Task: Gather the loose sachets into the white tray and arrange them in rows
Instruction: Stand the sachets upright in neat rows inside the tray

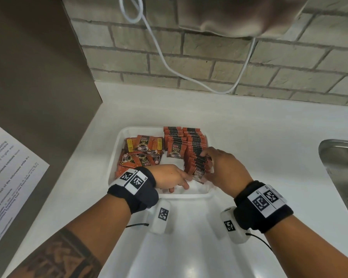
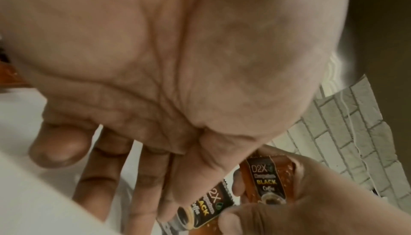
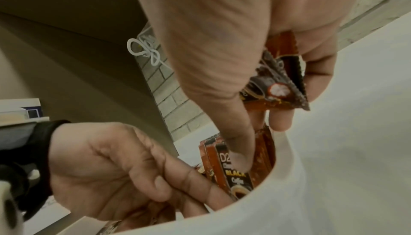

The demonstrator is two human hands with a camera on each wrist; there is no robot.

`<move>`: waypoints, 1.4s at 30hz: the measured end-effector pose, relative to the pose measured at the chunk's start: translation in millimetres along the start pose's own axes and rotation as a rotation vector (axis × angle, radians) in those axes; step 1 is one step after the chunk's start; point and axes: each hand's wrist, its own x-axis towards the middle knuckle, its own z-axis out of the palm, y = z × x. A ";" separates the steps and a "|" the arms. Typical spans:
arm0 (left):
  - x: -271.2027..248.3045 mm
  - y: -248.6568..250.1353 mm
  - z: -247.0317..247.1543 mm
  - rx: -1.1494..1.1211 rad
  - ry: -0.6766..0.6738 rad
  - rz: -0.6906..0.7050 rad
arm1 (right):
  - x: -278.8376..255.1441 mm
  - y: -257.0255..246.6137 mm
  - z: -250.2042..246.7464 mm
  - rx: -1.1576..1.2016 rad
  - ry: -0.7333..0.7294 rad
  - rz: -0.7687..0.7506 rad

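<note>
Pressing between both hands (image 1: 223,167), sachets (image 1: 197,157) in tray (image 1: 117,149).

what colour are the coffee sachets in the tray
Orange-brown with a black panel and yellow lettering, clearest on the sachets in the head view.

The left hand (image 1: 170,178) hides the white tray (image 1: 117,157)'s near floor at six o'clock. The sink (image 1: 342,167) runs off the frame at three o'clock, and the paper sheet (image 1: 8,171)'s print at nine o'clock is too blurred to read.
</note>
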 end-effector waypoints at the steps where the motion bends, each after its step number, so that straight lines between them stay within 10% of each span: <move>1: -0.2 2.3 -0.7 0.011 -0.005 0.001 | 1.0 0.0 0.0 -0.005 0.004 0.010; 42: 25.6 5.4 10.7 -0.033 -0.046 0.112 | 12.6 -2.8 -8.1 -0.125 -0.001 -0.020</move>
